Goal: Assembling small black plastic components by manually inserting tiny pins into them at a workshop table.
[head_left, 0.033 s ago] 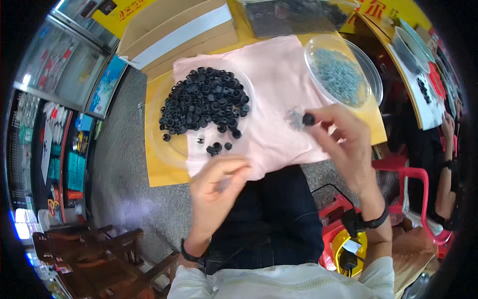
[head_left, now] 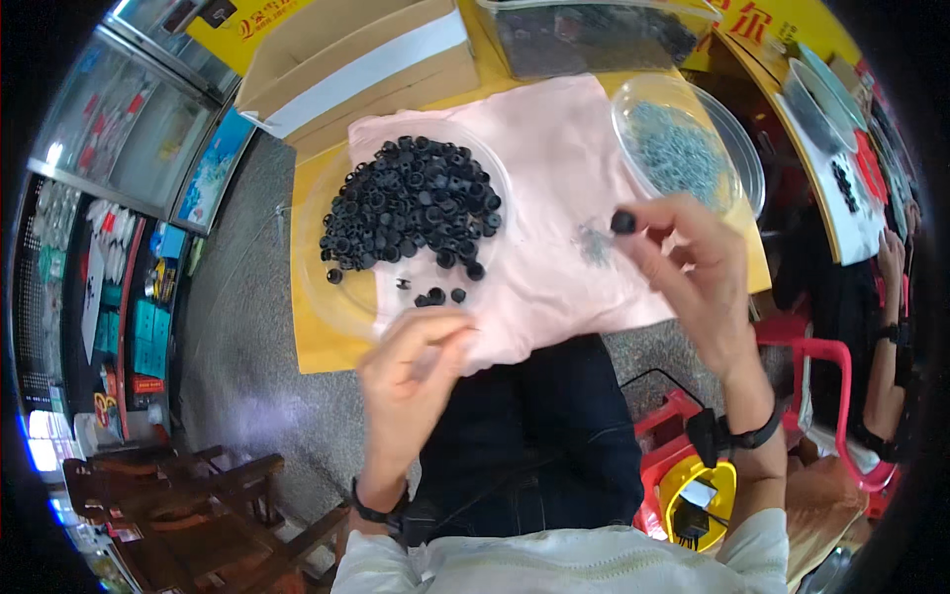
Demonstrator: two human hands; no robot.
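Head view: the right hand (head_left: 693, 267), right of centre in the frame, pinches 1 small black plastic cap (head_left: 623, 222) between thumb and fingertips, raised just above the pink cloth (head_left: 554, 168). The cap is a short, round, matt black piece, seemingly hollow like the others. It should be very light and stiff, smooth enough to slip or flick away if squeezed off-centre, so the best hold is across its round sides with 2 fingertips, as the hand has it. It looks hard to break but easy to lose on the floor.

Just left of the cap, on the cloth, lies a little grey cluster of metal bits (head_left: 597, 244) (too small to tell their shape). The same grey pieces fill a clear plastic bowl (head_left: 633, 109) at upper right.

The left hand (head_left: 411, 376), lower centre, has its fingers curled together with the tips meeting the thumb, at the near edge of the cloth. Whether they grip something tiny I cannot tell.

Upper centre left, a heap of matching black caps (head_left: 411, 203) sits in a clear shallow tray (head_left: 336, 297), with several strays at its near side. All of this rests on a yellow table (head_left: 317, 342), and a cardboard box (head_left: 356, 59) stands at the top edge of the frame.
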